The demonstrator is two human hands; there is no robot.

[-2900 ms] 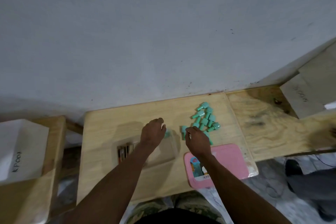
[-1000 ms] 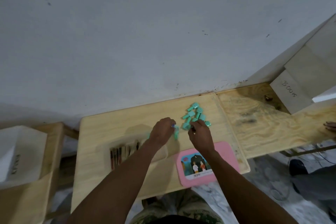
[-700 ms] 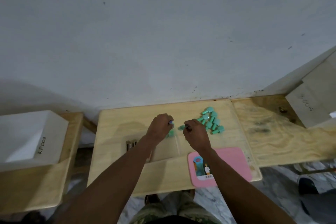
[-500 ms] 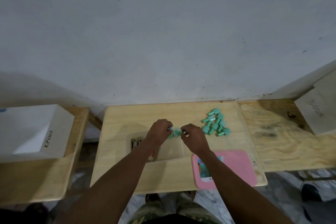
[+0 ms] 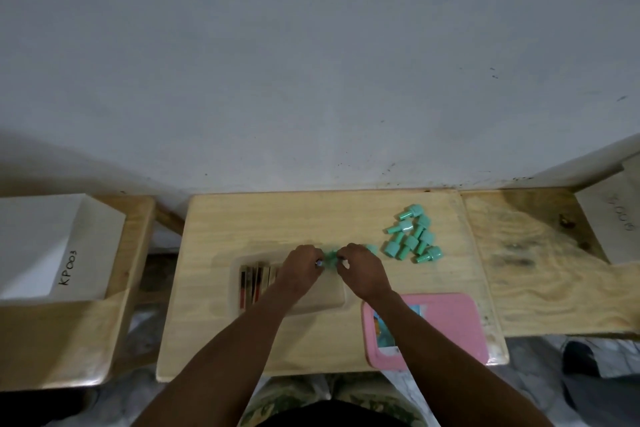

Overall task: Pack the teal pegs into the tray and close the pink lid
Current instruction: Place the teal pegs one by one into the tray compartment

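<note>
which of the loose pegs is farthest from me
The peg at the far tip of the pile, nearest the wall; every other one lies closer to you.

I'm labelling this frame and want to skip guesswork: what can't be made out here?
Head view:
- Teal pegs between the left hand and right hand: blurred, fingers cover them; count and holder unclear.
- Tray: hands and forearms hide its middle.
- Pink lid: right forearm covers its picture.
- Box at right: cut by the frame edge, label illegible.
</note>
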